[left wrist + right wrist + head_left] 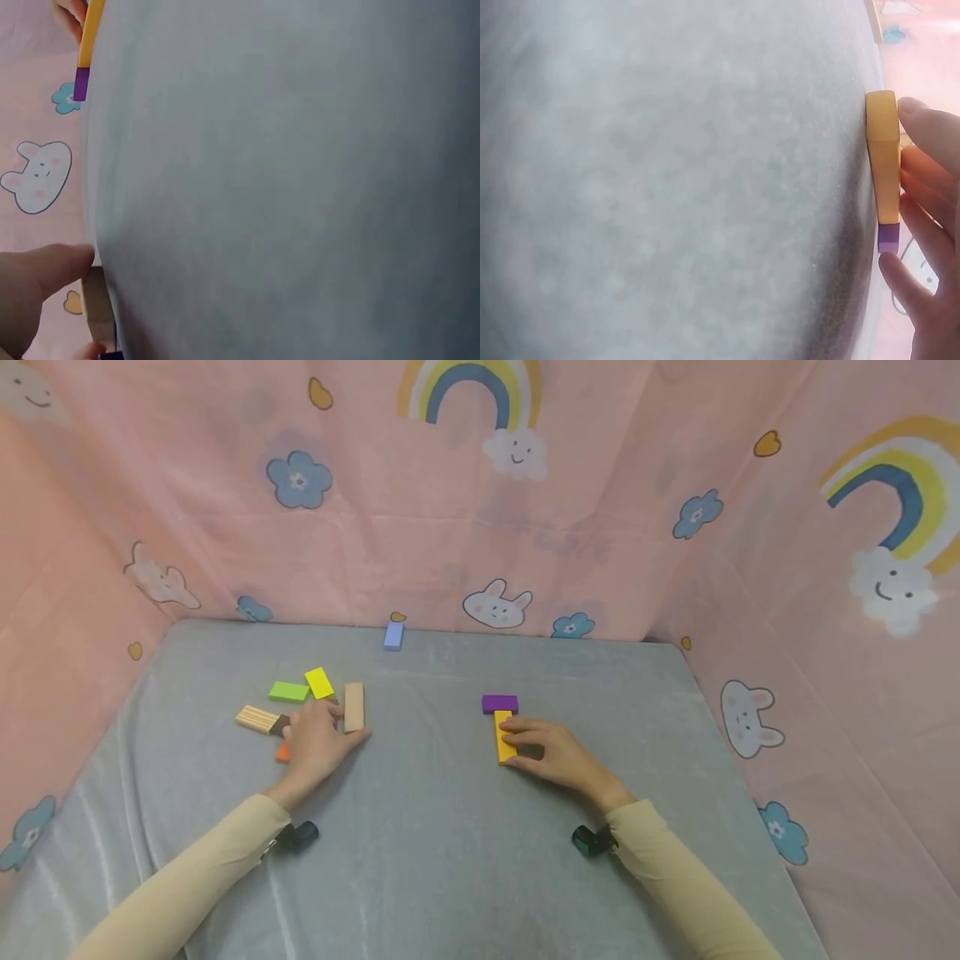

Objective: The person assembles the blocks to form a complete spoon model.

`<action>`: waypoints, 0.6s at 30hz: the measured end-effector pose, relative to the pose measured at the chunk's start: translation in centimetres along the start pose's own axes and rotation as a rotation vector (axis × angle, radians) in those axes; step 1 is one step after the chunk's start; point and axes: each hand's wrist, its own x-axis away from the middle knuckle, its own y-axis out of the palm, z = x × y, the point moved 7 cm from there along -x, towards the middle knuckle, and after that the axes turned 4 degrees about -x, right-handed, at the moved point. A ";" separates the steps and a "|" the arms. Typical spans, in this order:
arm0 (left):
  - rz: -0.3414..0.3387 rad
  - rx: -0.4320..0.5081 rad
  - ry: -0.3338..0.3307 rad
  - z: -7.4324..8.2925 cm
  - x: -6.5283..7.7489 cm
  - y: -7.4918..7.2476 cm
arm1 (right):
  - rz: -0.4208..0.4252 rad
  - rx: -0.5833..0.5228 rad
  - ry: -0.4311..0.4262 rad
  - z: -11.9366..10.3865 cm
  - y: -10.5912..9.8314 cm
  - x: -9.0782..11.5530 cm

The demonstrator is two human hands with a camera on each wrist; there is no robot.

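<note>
The grey bench (pixel 285 172) occupies most of the field and darkens toward the right edge. A pink curtain (pixel 34 105) borders it at left and carries a printed rabbit (pixel 41 178), a blue flower (pixel 64 97) and a small orange shape (pixel 73 302). The left hand (pixel 34 291) enters at lower left with the thumb extended. The thumb tip lies at the upper end of a wooden block (pixel 98 304); contact cannot be confirmed. A fingertip (pixel 92 351) sits at the block's lower end, beside a dark purple piece (pixel 111 355) cut off by the bottom edge. At upper left, part of the right hand (pixel 70 16) adjoins a yellow block (pixel 91 31). A purple block (pixel 81 84) abuts that block's lower end.
</note>
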 end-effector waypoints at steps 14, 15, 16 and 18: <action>0.016 0.048 0.028 -0.3 -0.5 -0.5 | -0.007 -0.018 0.016 0.3 0.1 0.0; 0.017 0.062 0.024 -0.4 -0.5 -0.6 | -0.008 -0.019 0.018 0.3 0.1 0.0; 0.018 0.077 0.019 -0.5 -0.5 -0.7 | -0.009 -0.019 0.023 0.4 0.2 0.0; 0.024 0.101 0.016 -0.6 -0.5 -1.0 | -0.010 -0.020 0.028 0.4 0.2 0.0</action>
